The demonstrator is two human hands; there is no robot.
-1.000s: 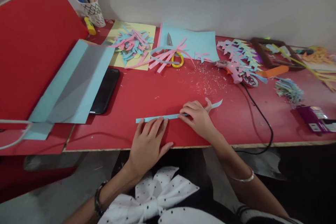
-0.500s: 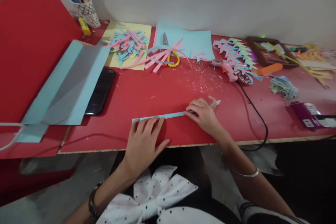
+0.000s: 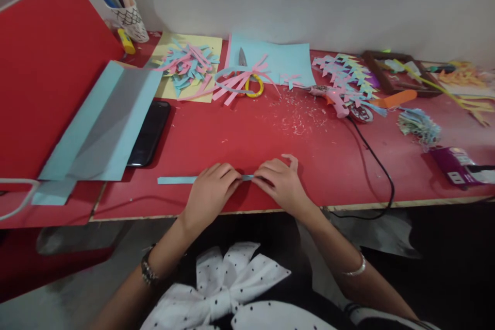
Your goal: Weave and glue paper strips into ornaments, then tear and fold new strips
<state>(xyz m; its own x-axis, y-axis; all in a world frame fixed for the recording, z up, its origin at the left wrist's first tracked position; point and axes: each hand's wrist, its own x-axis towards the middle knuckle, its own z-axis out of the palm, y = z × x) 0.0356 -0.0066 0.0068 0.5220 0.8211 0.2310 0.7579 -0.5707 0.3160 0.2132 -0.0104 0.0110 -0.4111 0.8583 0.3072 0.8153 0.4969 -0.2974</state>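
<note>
A narrow light-blue paper strip (image 3: 177,180) lies along the front of the red table (image 3: 216,136). My left hand (image 3: 212,185) is closed on it near the middle, thumb and fingers pinching it, with a length sticking out to the left. Just to the right, my right hand (image 3: 278,183) pinches the strip too, its little finger raised. Only a short piece of paper shows between the two hands. Whatever part lies under the right fingers is hidden.
Behind lie scissors (image 3: 255,86) with pink strips, cut paper pieces (image 3: 189,64) on a yellow sheet and a pink glue gun (image 3: 330,98) whose black cord (image 3: 381,165) hangs over the front edge. A phone (image 3: 150,131) sits partly under blue sheets (image 3: 104,118) at the left.
The strip has shifted left along the table. My right hand has moved left, close to my left hand, whose flat fingers have drawn together into a pinch on the paper.
</note>
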